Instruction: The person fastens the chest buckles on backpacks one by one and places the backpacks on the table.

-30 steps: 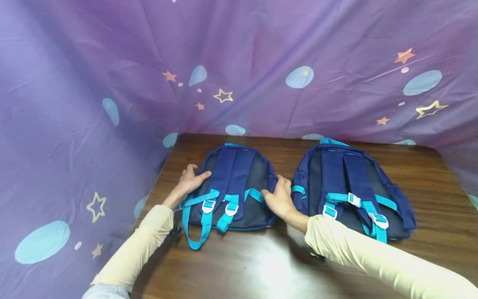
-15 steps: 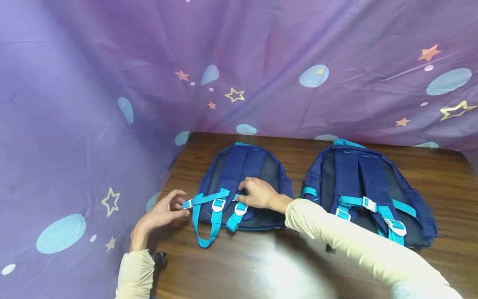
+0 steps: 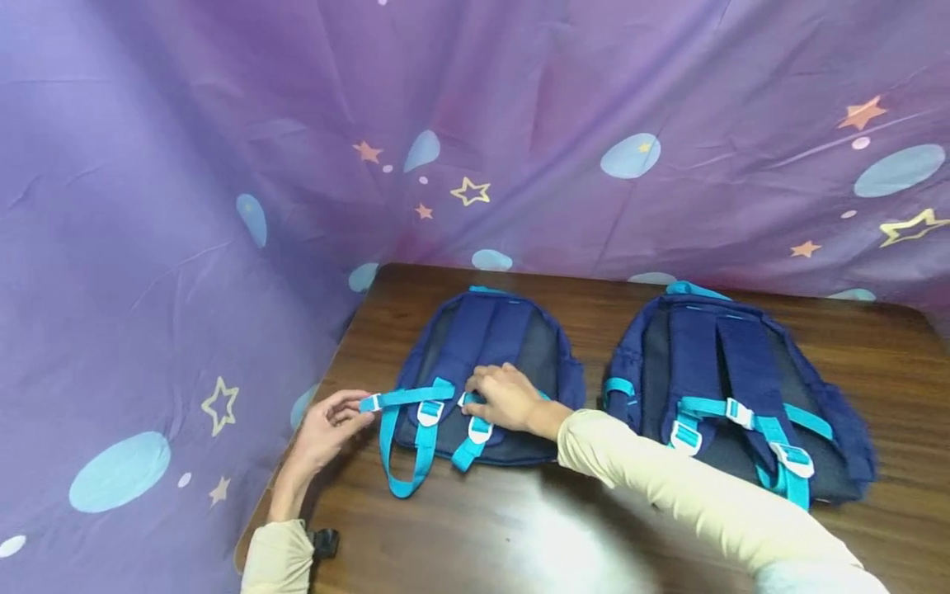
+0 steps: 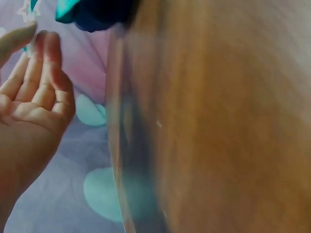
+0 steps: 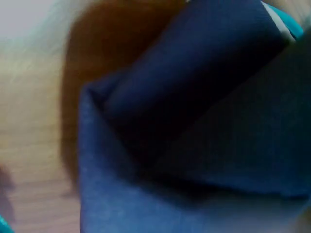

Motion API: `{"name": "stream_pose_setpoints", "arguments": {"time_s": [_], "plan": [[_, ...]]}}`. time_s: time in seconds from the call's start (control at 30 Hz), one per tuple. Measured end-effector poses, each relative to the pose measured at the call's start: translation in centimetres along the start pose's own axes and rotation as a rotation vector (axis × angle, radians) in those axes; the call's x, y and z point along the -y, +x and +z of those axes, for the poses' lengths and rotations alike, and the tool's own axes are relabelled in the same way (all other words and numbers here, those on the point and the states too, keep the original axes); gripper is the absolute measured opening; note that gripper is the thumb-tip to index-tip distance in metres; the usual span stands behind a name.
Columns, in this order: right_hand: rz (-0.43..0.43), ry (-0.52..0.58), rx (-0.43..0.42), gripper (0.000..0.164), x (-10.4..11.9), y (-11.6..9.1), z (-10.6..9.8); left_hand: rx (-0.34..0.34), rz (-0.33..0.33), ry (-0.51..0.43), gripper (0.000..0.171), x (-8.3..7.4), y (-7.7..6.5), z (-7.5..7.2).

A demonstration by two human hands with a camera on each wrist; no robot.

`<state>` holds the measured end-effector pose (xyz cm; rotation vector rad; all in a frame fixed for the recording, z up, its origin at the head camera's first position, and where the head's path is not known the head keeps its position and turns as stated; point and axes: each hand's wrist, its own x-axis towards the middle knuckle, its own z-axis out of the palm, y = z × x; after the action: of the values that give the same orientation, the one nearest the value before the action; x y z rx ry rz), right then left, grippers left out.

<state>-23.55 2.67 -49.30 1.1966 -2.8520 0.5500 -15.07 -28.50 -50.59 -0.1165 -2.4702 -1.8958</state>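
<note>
A small navy backpack (image 3: 545, 346) lies on the table with its shoulder straps facing up. My left hand (image 3: 326, 429) is at its left side and pinches the end of a turquoise chest strap (image 3: 408, 397), right by a small white buckle (image 3: 370, 403). The strap is pulled out straight to the left. In the left wrist view, the thumb meets the fingers of the left hand (image 4: 36, 107) on that end. My right hand (image 3: 505, 398) lies over the other shoulder strap, fingers curled at a short turquoise strap with a white buckle piece (image 3: 465, 400), mostly covered by the hand.
A second, larger navy backpack (image 3: 742, 355) lies to the right, its turquoise chest strap joined by a white buckle (image 3: 739, 413). Beneath both is a brown wooden table (image 3: 416, 549). A purple curtain (image 3: 534, 124) with stars hangs behind and at the left.
My left hand has gone from the backpack's left side to the chest strap's end, drawing it leftward. My right hand has moved from the right side onto the other strap.
</note>
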Motion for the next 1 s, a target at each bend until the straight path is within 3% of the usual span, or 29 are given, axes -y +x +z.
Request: {"name": "stream_pose_setpoints", "arguments": {"time_s": [0.13, 0.3, 0.4, 0.47, 0.53, 0.6, 0.7, 0.8, 0.9, 0.97, 1.0], "plan": [[-0.012, -0.028, -0.04, 0.026, 0.5, 0.2, 0.2, -0.09, 0.064, -0.118, 0.036, -1.0, 0.1, 0.3], [-0.057, -0.123, -0.137, 0.025, 0.6, -0.3, -1.0, -0.212, 0.254, -0.204, 0.03, -3.0, 1.0, 1.5], [-0.058, -0.134, -0.167, 0.024, 0.6, -0.7, -2.3, -0.205, 0.368, -0.306, 0.022, -4.5, 2.2, 2.3], [-0.058, -0.123, -0.171, 0.023, 0.6, -1.1, -3.2, -0.175, 0.402, -0.402, 0.019, -5.4, 3.0, 2.9], [-0.065, -0.119, -0.173, 0.022, 0.6, -1.5, -4.1, -0.149, 0.399, -0.474, 0.018, -6.2, 3.8, 3.7], [-0.071, -0.105, -0.184, 0.022, 0.5, -2.1, -4.9, -0.135, 0.368, -0.474, 0.016, -6.8, 4.4, 4.3], [-0.055, -0.062, -0.229, 0.02, 0.1, -2.7, -6.6, -0.092, 0.304, -0.329, 0.022, -7.7, 5.2, 5.1], [-0.005, -0.004, -0.275, 0.019, -0.7, -3.3, -8.6, 0.0, 0.291, 0.004, 0.033, -8.6, 6.0, 5.5], [0.017, -0.001, -0.292, 0.018, -1.5, -3.9, -10.4, 0.131, 0.336, 0.343, 0.038, -9.8, 6.9, 5.7], [0.01, -0.032, -0.29, 0.018, -1.9, -4.2, -11.3, 0.212, 0.381, 0.497, 0.041, -10.7, 7.6, 5.9], [0.004, -0.047, -0.291, 0.018, -2.1, -4.3, -11.6, 0.255, 0.395, 0.531, 0.041, -11.2, 8.0, 6.1]]}}
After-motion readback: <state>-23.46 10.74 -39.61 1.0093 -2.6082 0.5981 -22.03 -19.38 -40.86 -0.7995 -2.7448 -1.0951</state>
